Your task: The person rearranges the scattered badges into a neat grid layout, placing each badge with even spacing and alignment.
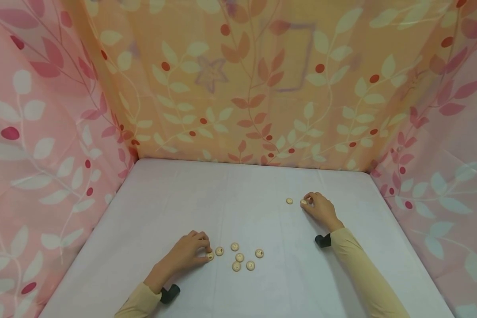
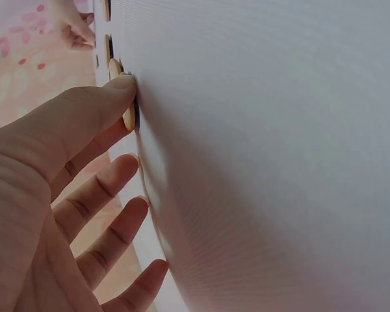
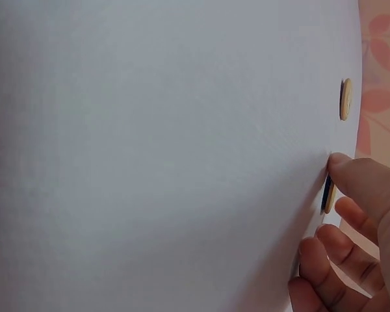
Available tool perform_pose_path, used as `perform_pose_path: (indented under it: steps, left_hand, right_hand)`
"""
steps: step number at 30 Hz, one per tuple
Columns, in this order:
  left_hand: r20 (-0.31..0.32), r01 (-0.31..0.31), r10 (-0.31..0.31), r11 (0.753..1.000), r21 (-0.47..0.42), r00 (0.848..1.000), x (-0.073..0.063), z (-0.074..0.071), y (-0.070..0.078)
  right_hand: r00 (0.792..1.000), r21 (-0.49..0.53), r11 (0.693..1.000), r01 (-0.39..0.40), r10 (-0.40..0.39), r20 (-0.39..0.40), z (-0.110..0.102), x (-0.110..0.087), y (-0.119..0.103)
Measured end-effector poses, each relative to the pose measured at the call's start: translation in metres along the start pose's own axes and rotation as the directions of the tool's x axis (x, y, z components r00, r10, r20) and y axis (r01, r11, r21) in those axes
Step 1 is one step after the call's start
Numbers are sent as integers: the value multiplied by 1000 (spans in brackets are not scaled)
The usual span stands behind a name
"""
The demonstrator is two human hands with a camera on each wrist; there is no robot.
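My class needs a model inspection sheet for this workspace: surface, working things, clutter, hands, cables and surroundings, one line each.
Surface: white-covered table, faint creases.
Working things: nine round cream discs; seven in the nearer group, two farther off to the right.
Clutter: nothing seen.
Hands: the left hand pinches the nearer group's leftmost disc; the right hand pinches the farther pair's right-hand disc.
Cables: nothing seen.
Surroundings: leaf-patterned cloth, orange-yellow behind, pink at both sides.
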State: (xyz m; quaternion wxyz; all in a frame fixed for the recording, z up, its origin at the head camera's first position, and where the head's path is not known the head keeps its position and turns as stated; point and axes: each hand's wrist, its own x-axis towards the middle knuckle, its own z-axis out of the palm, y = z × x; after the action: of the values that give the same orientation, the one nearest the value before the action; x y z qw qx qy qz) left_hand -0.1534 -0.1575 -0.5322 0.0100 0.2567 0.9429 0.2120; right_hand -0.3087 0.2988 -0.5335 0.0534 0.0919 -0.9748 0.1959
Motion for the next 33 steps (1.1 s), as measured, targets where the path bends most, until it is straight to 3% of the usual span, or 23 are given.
perform_pose_path:
  steps: [33]
  left_hand:
    - [-18,17,-17,1000,-6,1000,-3,2,-2]
  right_hand:
    - [999,44,999,30,-29,-28,5,-22,-18]
